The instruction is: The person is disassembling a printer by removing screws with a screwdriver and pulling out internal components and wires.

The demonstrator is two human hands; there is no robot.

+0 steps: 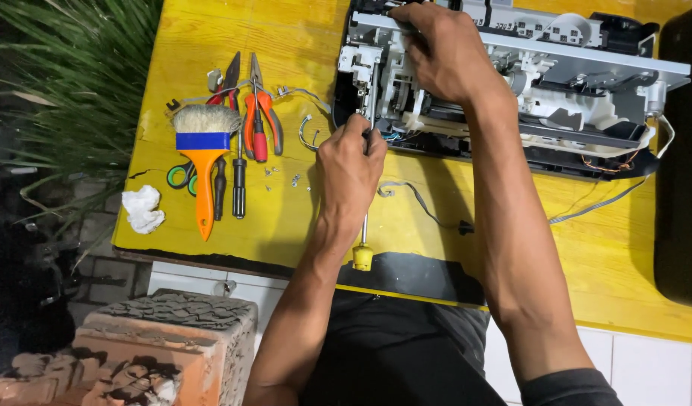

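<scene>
Left hand [351, 162] grips a slim steel screwdriver [363, 239], yellow-tipped; right hand [444, 49] clasps the opened printer's [526, 83] metal frame.

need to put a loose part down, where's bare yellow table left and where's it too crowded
Bare patches: the table top-left above the pliers; the front right, between the right forearm and the black cover. Crowded: around the brush, the loose screws, and by the left hand, right hand and opened printer.

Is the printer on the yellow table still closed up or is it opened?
Opened. The printer has no outer cover: its white plastic parts, metal rail and wiring lie bare, with the right hand on them.
</scene>
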